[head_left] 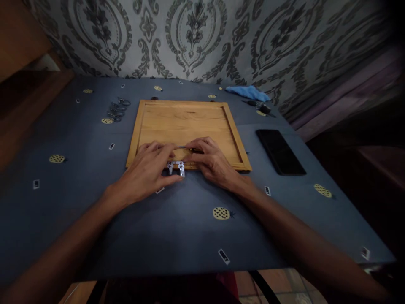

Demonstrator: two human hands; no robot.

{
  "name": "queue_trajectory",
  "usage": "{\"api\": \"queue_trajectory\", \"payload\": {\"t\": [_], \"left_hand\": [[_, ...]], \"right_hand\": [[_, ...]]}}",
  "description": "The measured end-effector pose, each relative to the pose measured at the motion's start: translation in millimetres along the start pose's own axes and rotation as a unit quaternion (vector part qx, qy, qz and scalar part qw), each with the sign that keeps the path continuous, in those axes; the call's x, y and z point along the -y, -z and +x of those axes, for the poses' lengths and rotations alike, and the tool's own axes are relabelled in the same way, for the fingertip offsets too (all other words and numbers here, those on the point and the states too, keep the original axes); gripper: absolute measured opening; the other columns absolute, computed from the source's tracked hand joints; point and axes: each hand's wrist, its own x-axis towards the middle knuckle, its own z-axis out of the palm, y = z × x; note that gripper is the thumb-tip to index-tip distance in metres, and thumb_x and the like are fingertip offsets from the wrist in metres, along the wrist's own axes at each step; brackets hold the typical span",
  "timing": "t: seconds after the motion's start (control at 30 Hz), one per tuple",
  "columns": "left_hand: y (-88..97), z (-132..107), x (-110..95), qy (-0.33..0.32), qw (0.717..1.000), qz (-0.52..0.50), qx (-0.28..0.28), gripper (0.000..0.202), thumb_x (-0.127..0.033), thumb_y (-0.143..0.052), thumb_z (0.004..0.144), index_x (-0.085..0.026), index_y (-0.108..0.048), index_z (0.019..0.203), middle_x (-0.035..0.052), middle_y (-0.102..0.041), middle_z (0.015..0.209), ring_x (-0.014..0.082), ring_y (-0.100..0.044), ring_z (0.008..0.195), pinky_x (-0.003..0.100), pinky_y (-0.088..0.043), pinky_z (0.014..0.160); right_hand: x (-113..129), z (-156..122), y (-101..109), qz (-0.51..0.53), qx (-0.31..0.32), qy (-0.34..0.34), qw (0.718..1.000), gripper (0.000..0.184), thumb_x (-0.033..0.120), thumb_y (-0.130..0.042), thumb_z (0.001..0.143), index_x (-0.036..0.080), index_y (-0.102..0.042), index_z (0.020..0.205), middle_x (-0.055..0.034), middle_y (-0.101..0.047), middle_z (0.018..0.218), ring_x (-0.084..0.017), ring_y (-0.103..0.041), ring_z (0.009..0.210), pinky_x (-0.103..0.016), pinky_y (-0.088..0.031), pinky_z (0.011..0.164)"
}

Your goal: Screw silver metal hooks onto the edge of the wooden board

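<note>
A framed wooden panel [186, 122] lies flat on the blue tablecloth. A small metal hinge [176, 167] sits at the panel's near edge. My left hand [148, 166] rests over the near edge with its fingers curled and its thumb pressed beside the hinge. My right hand [210, 160] is closed round a slim screwdriver [186, 147] whose shaft lies nearly flat and points left toward my left fingers, just above the hinge.
A black phone [280, 151] lies right of the panel. A blue cloth [248, 93] and a dark tool [261, 105] are at the back right. Several metal rings [118, 109] lie back left. The patterned wall stands behind the table.
</note>
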Motion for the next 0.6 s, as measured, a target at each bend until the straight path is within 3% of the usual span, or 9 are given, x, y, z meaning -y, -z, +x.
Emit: {"api": "queue_trajectory", "payload": {"t": [0.17,0.33,0.6], "left_hand": [[3.2,-1,6,0.024,0.999,-0.029,-0.039,0.041,-0.039,-0.064,0.093,-0.022,-0.052,0.129,0.0046,-0.072,0.114,0.0269,-0.061,0.115,0.044,-0.045,0.101],[5.8,0,13,0.061,0.995,-0.039,-0.070,0.030,-0.032,-0.055,0.096,-0.021,-0.055,0.124,0.0050,-0.073,0.111,0.0253,-0.064,0.111,0.044,-0.046,0.100],[11.5,1,28,0.109,0.987,-0.031,-0.111,0.022,-0.030,-0.049,0.095,-0.022,-0.059,0.113,0.0049,-0.074,0.105,0.0249,-0.068,0.107,0.042,-0.051,0.096]], "right_hand": [[-1,0,0,0.014,-0.001,-0.004,1.000,0.052,-0.004,-0.050,0.080,0.028,-0.079,0.109,-0.0106,-0.066,0.121,-0.030,-0.054,0.115,-0.055,-0.047,0.098],[-3,0,-2,0.003,-0.010,0.002,1.000,0.047,-0.002,-0.050,0.083,0.025,-0.079,0.107,-0.0116,-0.067,0.120,-0.030,-0.055,0.114,-0.055,-0.047,0.098],[-6,0,-5,0.015,-0.033,0.006,0.999,0.044,-0.001,-0.051,0.082,0.025,-0.077,0.106,-0.0106,-0.069,0.118,-0.029,-0.058,0.113,-0.055,-0.049,0.097]]}}
